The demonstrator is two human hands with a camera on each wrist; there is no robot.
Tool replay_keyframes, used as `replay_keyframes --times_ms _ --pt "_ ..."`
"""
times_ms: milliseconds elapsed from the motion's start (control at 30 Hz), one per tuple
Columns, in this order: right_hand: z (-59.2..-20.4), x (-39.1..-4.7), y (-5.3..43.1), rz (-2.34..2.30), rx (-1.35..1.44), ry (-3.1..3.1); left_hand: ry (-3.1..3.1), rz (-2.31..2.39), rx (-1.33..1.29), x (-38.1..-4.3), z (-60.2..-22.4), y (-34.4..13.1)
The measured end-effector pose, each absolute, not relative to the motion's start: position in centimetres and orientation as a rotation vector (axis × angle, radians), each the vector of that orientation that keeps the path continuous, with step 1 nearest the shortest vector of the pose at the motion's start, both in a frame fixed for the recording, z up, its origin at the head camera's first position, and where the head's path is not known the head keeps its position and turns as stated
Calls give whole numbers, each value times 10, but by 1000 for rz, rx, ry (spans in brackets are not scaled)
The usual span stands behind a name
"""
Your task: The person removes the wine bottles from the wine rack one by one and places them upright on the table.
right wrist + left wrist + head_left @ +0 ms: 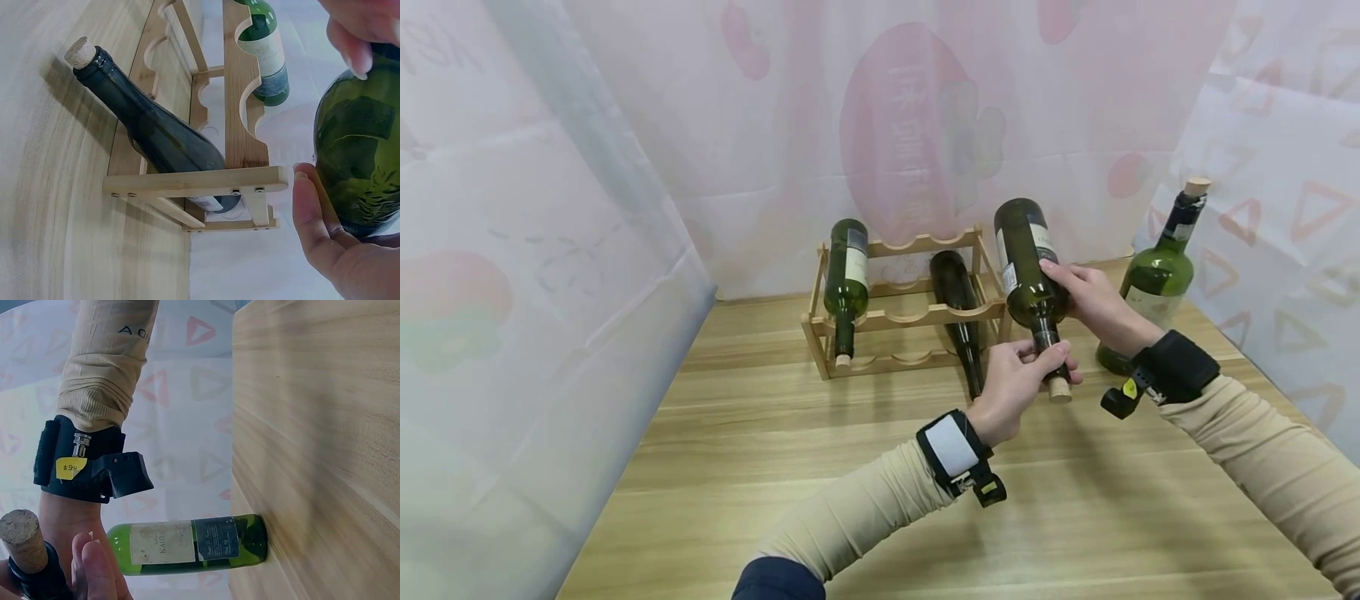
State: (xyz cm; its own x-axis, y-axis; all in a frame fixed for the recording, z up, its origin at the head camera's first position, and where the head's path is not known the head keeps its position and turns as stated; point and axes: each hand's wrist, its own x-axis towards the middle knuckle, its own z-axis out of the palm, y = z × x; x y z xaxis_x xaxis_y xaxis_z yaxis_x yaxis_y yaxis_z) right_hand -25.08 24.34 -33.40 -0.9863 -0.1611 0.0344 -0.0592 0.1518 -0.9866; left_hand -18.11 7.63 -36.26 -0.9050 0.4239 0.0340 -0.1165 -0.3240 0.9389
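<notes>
A green wine bottle (1018, 237) with a cork in its neck is held tilted, neck toward me, at the right end of a wooden wine rack (917, 317). My left hand (1011, 379) grips its neck just behind the cork (24, 540). My right hand (1101, 304) holds the body from the right side, thumb near the label. In the right wrist view the fingers of both hands touch the green glass (356, 137). One corked green bottle (847, 279) lies in the rack's upper left slot. A darker bottle (162, 134) rests in the lower tier toward the right.
Another corked green bottle (1157, 283) stands upright on the wooden table (760, 467), right of the rack and just beyond my right wrist. Printed white cloth (790, 142) hangs behind the table and along both sides.
</notes>
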Motion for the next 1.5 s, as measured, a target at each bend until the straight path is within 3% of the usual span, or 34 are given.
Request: replay_keyframes --times_ms 467,600,800,933,1200,1500 --pt "-334 -242 248 -1868 -290 2489 1542 2334 364 -177 -364 83" --pt "-334 -227 250 -1610 -492 2830 1515 2347 363 -177 -362 84" --pt "-347 -204 249 -851 -1062 3449 1489 2344 373 -180 -364 86" --pt "-357 -202 251 -602 -1349 3555 1530 2330 395 -184 -365 87" --pt "-362 -209 256 -229 -1678 3546 1552 2317 410 -189 -368 88" --pt "-368 -218 256 -196 -1873 3575 1515 2318 441 -185 -366 92"
